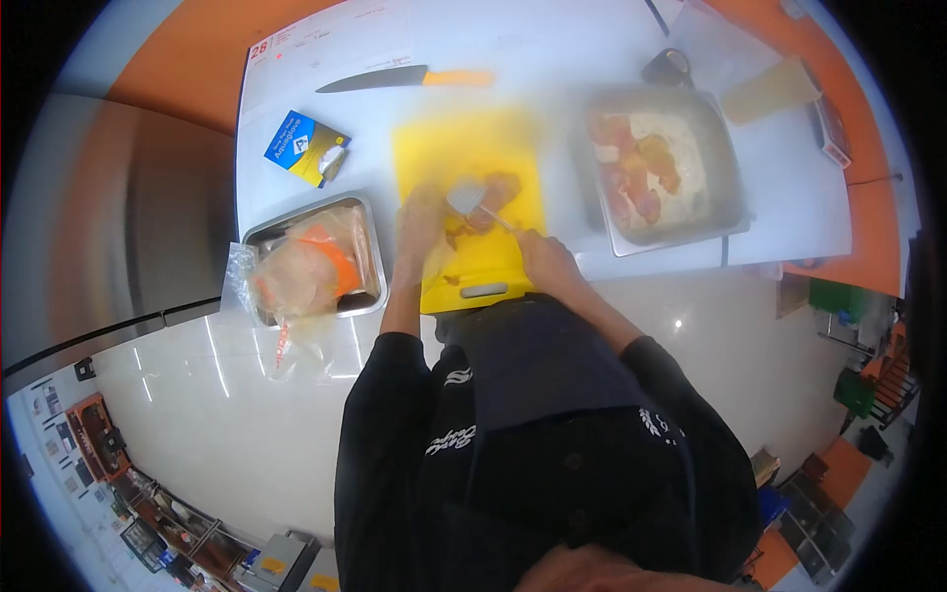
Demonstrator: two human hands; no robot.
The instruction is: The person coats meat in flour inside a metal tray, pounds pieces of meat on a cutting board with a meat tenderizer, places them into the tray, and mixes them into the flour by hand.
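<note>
On the table lies a yellow cutting board (409, 148) with a slotted handle at its near end. A raw piece of meat, looking like chicken (503, 187), lies on it, with smaller scraps nearby. My right hand (546, 261) is closed around the handle of a meat mallet (466, 195). The mallet's pale square head is over the left part of the meat; whether it touches is unclear. My left hand (421, 222) is at the board's left edge. Its fingers are too blurred to make out, and I see nothing held in it.
A deep metal pan (725, 187) with raw meat pieces and pale liquid stands right. A metal tray (379, 281) holding plastic bags (296, 271) is left. Behind are a blue-yellow glove box (306, 148), a knife (380, 78), a dark round object (667, 67) and a beige container (769, 92).
</note>
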